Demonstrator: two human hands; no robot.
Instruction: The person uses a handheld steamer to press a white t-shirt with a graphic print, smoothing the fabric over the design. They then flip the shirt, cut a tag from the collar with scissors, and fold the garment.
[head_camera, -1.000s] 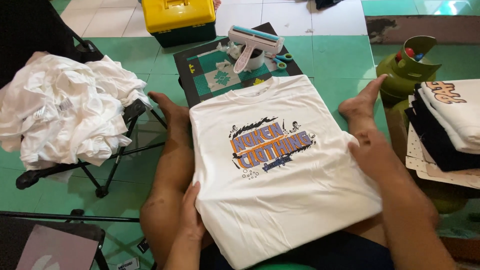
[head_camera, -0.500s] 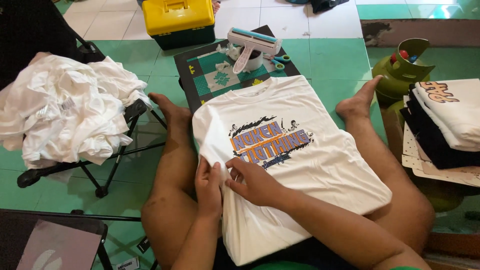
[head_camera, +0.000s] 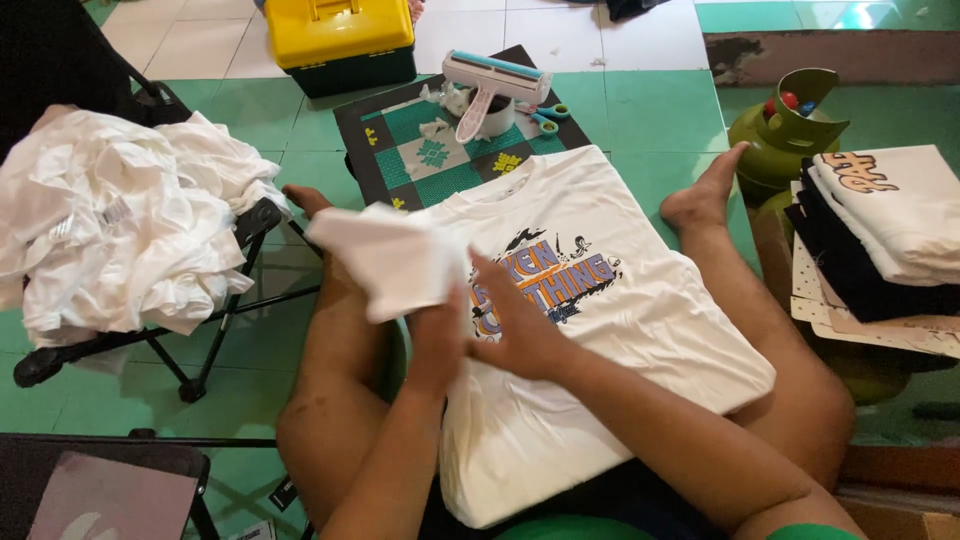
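Observation:
A white T-shirt (head_camera: 640, 330) with an orange and blue printed design lies spread over my lap, between my bare legs. My left hand (head_camera: 435, 335) grips the shirt's left sleeve and side, lifted and folded over toward the print. My right hand (head_camera: 515, 325) presses flat on the shirt's chest, just right of the lifted fold, partly covering the design.
A folding chair at the left carries a heap of white garments (head_camera: 110, 230). Ahead lie a green patterned mat (head_camera: 400, 150) with a lint roller (head_camera: 490, 85) and scissors (head_camera: 545, 115), and a yellow toolbox (head_camera: 340, 40). Folded shirts (head_camera: 885, 225) and a green gas cylinder (head_camera: 785, 135) stand right.
My right hand crossed from the shirt's right edge to its left chest. My left hand took the shirt's left side and lifted it over toward the middle.

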